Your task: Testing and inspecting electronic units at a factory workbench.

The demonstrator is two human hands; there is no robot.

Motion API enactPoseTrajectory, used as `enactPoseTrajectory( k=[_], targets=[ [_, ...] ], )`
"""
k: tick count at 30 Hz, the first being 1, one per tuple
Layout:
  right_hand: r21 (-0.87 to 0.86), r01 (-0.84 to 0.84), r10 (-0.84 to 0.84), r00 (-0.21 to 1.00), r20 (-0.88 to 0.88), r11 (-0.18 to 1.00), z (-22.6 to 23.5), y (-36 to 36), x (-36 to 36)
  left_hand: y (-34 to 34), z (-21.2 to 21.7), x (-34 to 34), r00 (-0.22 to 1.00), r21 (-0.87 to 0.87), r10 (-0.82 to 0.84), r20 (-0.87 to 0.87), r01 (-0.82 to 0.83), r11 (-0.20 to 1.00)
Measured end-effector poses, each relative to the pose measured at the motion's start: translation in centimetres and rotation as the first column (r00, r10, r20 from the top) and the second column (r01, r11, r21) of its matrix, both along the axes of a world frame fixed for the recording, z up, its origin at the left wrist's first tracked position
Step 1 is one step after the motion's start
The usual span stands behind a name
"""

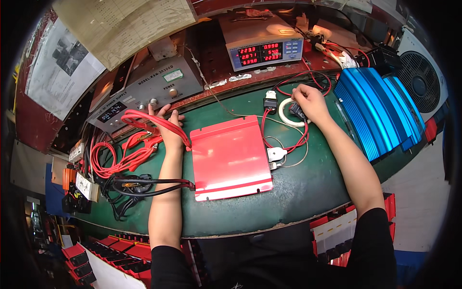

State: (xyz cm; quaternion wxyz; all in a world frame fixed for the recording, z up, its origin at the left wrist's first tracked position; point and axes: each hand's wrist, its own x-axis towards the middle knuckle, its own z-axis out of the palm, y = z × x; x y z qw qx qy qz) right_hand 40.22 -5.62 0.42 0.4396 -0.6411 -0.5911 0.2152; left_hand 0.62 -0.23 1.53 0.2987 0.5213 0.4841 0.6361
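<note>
A flat red metal box (pixel 231 156) lies on the green bench mat, with red and black cables leaving its left side. My left hand (pixel 169 127) reaches past the red cable (pixel 159 120) to the grey power supply (pixel 161 79). Its fingers are spread, the tips at or close to a small knob (pixel 153 102); contact is hard to make out. Right of the box, my right hand (pixel 310 103) is closed, fingers curled above a white ring (pixel 285 115) and a black connector (pixel 297 111). Whatever its fingertips pinch is hidden. A white plug (pixel 276 154) sits at the box's right side.
A meter with red digits (pixel 264 52) stands at the back. Blue finned housings (pixel 373 113) and a fan unit (pixel 421 67) occupy the right. Red clamp leads (pixel 127 156) and black cables (pixel 127 192) lie left. A black socket (pixel 270 102) rests behind the box.
</note>
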Motion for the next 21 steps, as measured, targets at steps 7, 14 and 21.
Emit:
enactPoseTrajectory(
  k=[7, 14, 21],
  targets=[
    [0.053, -0.011, 0.012, 1.000, -0.009, 0.999, -0.78, 0.34, 0.29, 0.04, -0.18, -0.12, 1.000, -0.007, -0.011, -0.012, 0.010, 1.000],
    [0.019, -0.006, 0.006, 1.000, -0.001, 1.000, -0.28, 0.14, 0.04, 0.11, -0.27, -0.33, 1.000, -0.011, -0.017, -0.003, 0.017, 1.000],
    [0.039, -0.013, 0.013, 1.000, 0.003, 0.999, -0.48, 0.20, 0.11, 0.24, -0.34, -0.23, 1.000, -0.012, -0.022, 0.010, 0.022, 1.000]
  ],
)
